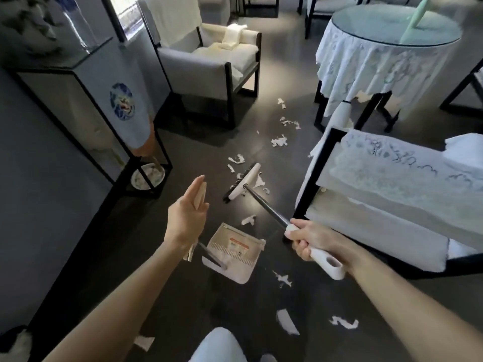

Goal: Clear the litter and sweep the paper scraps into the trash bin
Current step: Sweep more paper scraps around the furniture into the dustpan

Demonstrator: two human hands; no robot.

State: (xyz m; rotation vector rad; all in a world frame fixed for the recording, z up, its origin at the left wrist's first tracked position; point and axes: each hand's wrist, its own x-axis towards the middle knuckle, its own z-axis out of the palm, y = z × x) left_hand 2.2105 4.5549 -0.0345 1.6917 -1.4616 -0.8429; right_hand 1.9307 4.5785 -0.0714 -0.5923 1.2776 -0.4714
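Note:
My right hand grips the white handle of a broom. Its dark shaft slants up and to the left to a white head with dark bristles, which rests on the dark floor among torn paper scraps. My left hand holds the cream handle of a white dustpan between thumb and straight fingers. The pan sits low over the floor between my hands, its mouth turned toward the broom. More scraps lie near my feet, with larger pieces further back.
A draped chair stands close on the right. Behind it is a round table with a white cloth. An armchair is ahead on the left. A black-framed stand with a bowl beneath it lines the left wall.

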